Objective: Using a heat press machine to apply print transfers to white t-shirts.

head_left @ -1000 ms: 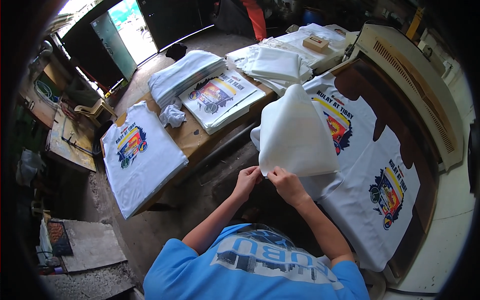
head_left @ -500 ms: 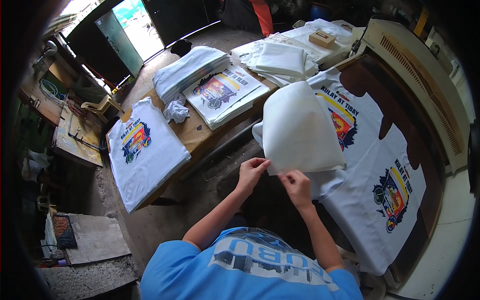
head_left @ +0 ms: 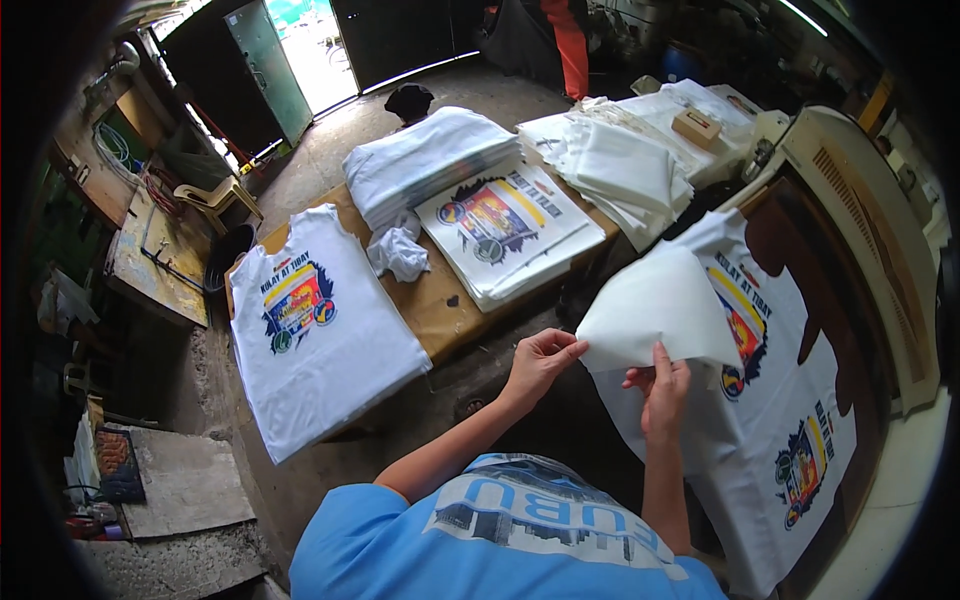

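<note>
A pale sheet of transfer paper is lifted and curved above the near left part of a white printed shirt. My left hand pinches its left corner between thumb and fingers. At the sheet's near edge is my right hand, fingers curled, the index fingertip against the paper. The shirt lies on the brown bed of a heat press and hangs over its near side. Two colourful prints show on the shirt, the upper one partly covered by the sheet.
To the left, a table bears a flat pile of printed shirts, folded white cloth, a crumpled cloth and a stack of mirror-printed sheets. Behind are more white fabric and a small box.
The view has shifted, so the scene sits farther right and lower. The sheet is now bent lower, and my right hand has turned with its index finger raised against it.
</note>
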`<control>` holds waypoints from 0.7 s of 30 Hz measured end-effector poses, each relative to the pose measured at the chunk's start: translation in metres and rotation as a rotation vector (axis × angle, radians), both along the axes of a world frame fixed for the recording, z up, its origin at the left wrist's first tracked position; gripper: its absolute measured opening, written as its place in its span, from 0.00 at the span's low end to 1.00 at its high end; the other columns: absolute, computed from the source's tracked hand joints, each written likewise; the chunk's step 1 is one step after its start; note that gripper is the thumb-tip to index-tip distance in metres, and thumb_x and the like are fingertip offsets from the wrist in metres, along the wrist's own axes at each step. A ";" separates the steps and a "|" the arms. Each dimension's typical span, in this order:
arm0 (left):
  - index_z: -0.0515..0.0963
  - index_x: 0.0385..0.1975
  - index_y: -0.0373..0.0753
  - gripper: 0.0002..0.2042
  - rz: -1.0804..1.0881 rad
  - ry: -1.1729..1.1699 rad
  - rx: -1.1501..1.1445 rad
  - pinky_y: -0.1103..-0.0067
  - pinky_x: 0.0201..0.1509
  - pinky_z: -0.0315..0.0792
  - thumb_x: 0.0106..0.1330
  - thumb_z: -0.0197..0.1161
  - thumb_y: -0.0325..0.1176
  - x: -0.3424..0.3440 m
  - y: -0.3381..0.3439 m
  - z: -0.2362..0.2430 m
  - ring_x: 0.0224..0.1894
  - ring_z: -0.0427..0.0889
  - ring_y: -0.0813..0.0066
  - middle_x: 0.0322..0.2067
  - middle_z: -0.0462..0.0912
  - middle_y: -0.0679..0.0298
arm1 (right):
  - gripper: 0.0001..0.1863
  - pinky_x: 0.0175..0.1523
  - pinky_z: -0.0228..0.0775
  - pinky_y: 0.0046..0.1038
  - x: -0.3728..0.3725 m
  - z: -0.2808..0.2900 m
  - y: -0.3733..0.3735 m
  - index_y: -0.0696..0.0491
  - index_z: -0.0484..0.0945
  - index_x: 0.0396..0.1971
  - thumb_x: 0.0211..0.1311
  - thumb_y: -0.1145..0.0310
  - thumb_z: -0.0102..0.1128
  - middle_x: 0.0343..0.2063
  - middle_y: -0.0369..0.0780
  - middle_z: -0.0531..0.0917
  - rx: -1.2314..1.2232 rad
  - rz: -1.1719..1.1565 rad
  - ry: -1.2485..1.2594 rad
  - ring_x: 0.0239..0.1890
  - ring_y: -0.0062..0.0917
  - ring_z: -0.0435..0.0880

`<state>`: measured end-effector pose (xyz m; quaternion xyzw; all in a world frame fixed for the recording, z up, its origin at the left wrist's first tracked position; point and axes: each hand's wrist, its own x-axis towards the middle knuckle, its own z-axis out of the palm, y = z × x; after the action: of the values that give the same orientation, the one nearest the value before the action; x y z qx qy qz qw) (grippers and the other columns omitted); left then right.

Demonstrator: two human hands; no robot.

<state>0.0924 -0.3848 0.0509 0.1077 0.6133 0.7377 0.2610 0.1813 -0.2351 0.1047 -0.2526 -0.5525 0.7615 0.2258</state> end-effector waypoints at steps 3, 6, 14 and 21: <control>0.77 0.32 0.36 0.12 -0.036 0.058 0.150 0.88 0.31 0.65 0.65 0.52 0.39 -0.045 -0.032 0.005 0.25 0.70 0.87 0.25 0.76 0.70 | 0.10 0.16 0.67 0.21 -0.049 0.028 -0.001 0.58 0.72 0.29 0.60 0.65 0.49 0.20 0.38 0.77 0.039 0.033 -0.002 0.17 0.18 0.75; 0.76 0.34 0.37 0.12 0.044 -0.028 0.002 0.86 0.31 0.66 0.63 0.54 0.39 -0.097 -0.082 -0.037 0.27 0.71 0.86 0.28 0.77 0.70 | 0.09 0.15 0.63 0.20 -0.101 0.055 -0.003 0.56 0.72 0.29 0.56 0.65 0.51 0.20 0.38 0.77 0.033 0.063 0.004 0.18 0.19 0.75; 0.71 0.43 0.31 0.21 0.260 0.049 -0.814 0.74 0.47 0.69 0.53 0.59 0.39 -0.204 -0.195 -0.182 0.43 0.75 0.63 0.38 0.76 0.52 | 0.09 0.22 0.71 0.30 -0.245 0.070 0.053 0.57 0.72 0.30 0.54 0.66 0.51 0.24 0.40 0.77 -0.086 0.165 -0.098 0.22 0.28 0.78; 0.50 0.60 0.36 0.41 0.234 -0.220 -1.142 0.59 0.62 0.48 0.49 0.59 0.50 -0.274 -0.170 -0.217 0.63 0.47 0.47 0.61 0.42 0.44 | 0.13 0.40 0.72 0.27 -0.406 0.089 0.175 0.55 0.72 0.39 0.55 0.66 0.53 0.35 0.39 0.77 0.364 -0.045 0.172 0.36 0.24 0.77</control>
<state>-0.1813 -0.5547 -0.1666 -0.1950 0.8903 0.3217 0.2565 -0.2242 -0.0598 0.1939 -0.1537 -0.6541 0.6625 0.3310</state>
